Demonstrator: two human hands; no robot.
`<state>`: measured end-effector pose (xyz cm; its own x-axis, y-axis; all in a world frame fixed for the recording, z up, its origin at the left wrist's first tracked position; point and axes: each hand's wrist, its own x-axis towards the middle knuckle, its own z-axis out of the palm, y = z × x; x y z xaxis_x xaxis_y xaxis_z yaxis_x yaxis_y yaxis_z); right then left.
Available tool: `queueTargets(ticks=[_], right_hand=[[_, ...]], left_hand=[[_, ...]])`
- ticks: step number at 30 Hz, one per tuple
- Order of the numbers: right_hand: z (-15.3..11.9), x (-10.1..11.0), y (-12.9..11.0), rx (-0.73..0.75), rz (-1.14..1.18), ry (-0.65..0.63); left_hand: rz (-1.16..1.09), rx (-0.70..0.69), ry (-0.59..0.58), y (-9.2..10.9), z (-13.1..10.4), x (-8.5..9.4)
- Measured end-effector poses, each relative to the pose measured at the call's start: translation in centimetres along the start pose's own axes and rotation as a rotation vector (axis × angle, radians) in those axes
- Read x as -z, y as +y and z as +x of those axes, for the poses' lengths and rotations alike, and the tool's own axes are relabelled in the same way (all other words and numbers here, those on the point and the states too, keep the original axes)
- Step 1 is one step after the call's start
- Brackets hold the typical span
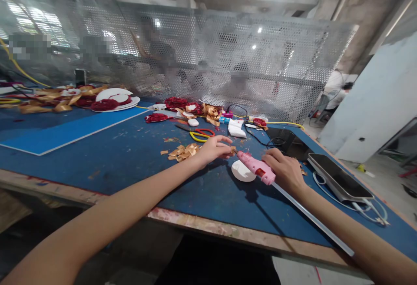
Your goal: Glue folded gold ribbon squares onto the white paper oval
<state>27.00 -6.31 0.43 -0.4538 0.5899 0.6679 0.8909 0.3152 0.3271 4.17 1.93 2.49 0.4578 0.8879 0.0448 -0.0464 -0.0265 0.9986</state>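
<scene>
My right hand [284, 167] is wrapped round a pink glue gun [256, 167], with a long clear glue stick [312, 217] coming out of its back end. The gun's nozzle meets a small gold ribbon piece [233, 150], pinched between the fingertips of my left hand [215, 149]. Below the gun, a white round disc [243, 171] lies on the blue table. A pile of cut gold ribbon pieces [183, 152] sits just left of my left hand. Behind that hand are scissors [201, 134] with red and yellow handles.
A phone or power bank [340, 176] with a coiled white cable lies at the right. Red and gold ribbon pieces [185, 106] line the back, near a white case [193, 122]. More ribbon and white discs [114, 98] lie at the left. Behind stands a perforated metal screen [211, 59].
</scene>
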Motion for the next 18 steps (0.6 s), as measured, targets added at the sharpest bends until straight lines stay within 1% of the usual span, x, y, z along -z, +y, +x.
queueTargets(ticks=[6,11,18], right_hand=[[-0.12,-0.23,0.03,0.005,0.007,0.007],[-0.20,-0.51,0.13,0.022,-0.004,0.053],[-0.33,-0.78,0.16,0.009,-0.006,0.062]], left_hand=[[0.020,0.000,0.004,-0.20,0.16,0.07],[0.017,0.008,-0.002,-0.14,0.18,0.02],[0.025,0.012,0.007,-0.07,0.10,0.00]])
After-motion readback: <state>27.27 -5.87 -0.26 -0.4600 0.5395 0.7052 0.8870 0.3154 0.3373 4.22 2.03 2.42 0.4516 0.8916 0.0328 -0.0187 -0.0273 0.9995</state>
